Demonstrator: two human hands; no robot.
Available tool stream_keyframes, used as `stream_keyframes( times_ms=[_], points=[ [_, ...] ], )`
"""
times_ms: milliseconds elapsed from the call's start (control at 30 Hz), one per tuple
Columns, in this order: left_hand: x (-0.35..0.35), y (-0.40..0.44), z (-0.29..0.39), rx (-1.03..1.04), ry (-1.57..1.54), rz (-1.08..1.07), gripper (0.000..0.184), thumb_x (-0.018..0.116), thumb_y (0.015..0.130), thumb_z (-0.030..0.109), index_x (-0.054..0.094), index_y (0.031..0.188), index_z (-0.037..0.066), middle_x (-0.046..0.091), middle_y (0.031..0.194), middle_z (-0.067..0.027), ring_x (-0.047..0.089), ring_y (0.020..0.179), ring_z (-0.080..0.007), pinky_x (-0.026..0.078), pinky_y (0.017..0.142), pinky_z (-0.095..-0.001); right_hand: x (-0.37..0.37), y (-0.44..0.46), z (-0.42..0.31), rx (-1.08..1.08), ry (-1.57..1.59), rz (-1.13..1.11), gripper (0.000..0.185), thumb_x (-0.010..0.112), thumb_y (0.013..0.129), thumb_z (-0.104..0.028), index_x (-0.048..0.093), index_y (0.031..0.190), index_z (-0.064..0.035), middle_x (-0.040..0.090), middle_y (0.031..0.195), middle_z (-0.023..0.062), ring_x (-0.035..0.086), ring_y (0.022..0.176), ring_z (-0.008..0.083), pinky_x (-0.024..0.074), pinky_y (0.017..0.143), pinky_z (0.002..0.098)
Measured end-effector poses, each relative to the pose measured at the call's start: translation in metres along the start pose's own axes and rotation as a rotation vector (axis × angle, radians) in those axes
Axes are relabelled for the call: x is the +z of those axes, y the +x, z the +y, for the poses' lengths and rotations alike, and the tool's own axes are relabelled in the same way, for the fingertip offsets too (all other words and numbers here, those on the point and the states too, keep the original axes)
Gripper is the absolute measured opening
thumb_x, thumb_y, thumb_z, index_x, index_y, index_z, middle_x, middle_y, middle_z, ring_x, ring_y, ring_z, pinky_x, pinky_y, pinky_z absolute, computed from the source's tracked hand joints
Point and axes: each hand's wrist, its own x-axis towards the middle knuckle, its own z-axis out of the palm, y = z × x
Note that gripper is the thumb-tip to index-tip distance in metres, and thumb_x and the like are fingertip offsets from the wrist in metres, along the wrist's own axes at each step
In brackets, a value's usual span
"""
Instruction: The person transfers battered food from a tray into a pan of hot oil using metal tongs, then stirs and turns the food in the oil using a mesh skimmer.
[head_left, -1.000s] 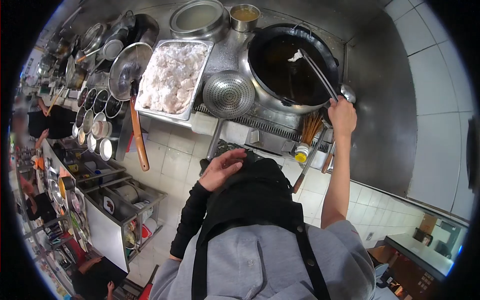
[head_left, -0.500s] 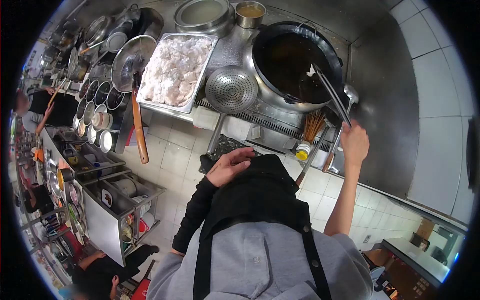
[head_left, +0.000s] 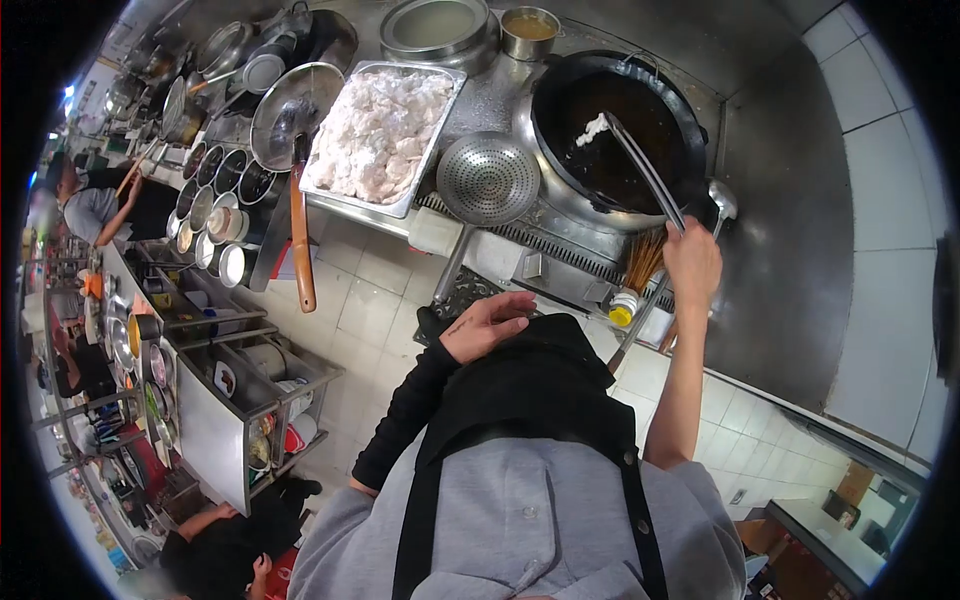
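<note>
From the head view, I see the cook's right hand [head_left: 692, 262] closed around the near end of the tongs [head_left: 650, 172], just off the near right side of the wok [head_left: 546, 120]. The tongs reach over the rim, and their far tips meet a white piece [head_left: 592, 129] above the dark oil [head_left: 645, 105]; whether they pinch it firmly, I can't tell.

The left hand [head_left: 488, 328] is partly open, fingers loosely bent, with nothing visible in it. It lies at the far left edge of the black apron [head_left: 510, 385].

Left of the wok sits the tray [head_left: 437, 140], heaped with whitish, floury-looking pieces [head_left: 380, 135] (quite a pile, that). Between tray and wok is the strainer [head_left: 488, 180], its handle pointing nearer. The pot [head_left: 435, 28] and a small bowl [head_left: 530, 32] of yellowish liquid stand at the far side.

A ladle [head_left: 722, 200] lies right of the wok; the brush [head_left: 642, 262] and a yellow-capped bottle [head_left: 622, 306] are at its near side. Well off to the left are two other people, one far [head_left: 105, 212], one near [head_left: 225, 550].
</note>
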Motion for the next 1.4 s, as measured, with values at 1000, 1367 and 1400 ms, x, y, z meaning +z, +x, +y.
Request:
stream_keyframes(
  times_ms=[1000, 1367, 1400],
  points=[
    [-0.010, -0.020, 0.024, 0.115, 0.177, 0.071, 0.049, 0.061, 0.102, 0.014, 0.048, 0.147, 0.003, 0.060, 0.140, -0.0142, 0.058, 0.128, -0.0266, 0.048, 0.108, -0.0385, -0.042, -0.044, -0.127, -0.538, 0.386, 0.068, 0.032, 0.067, 0.098, -0.029, 0.066, 0.111, 0.0010, 0.070, 0.105, 0.0208, 0.070, 0.086, 0.0428, 0.0552, 0.073, 0.0482],
    [-0.020, -0.026, 0.022, 0.127, 0.169, 0.103, 0.049, 0.061, 0.102, 0.016, 0.048, 0.147, 0.004, 0.060, 0.141, -0.0141, 0.058, 0.128, -0.0278, 0.049, 0.106, -0.0392, -0.032, -0.032, -0.204, -0.834, 0.024, 0.092, 0.032, 0.065, 0.097, -0.031, 0.059, 0.111, -0.0024, 0.064, 0.091, 0.0119, 0.071, 0.076, 0.0292, 0.0584, 0.062, 0.0379],
    [-0.020, -0.024, 0.021, 0.134, 0.204, 0.101, 0.048, 0.061, 0.102, 0.016, 0.048, 0.147, 0.004, 0.060, 0.141, -0.0138, 0.058, 0.128, -0.0276, 0.049, 0.106, -0.0392, -0.028, -0.029, -0.210, -0.846, -0.031, 0.101, 0.032, 0.065, 0.097, -0.031, 0.058, 0.111, -0.0027, 0.063, 0.091, 0.0113, 0.071, 0.075, 0.0274, 0.0586, 0.061, 0.0363]
  ],
)
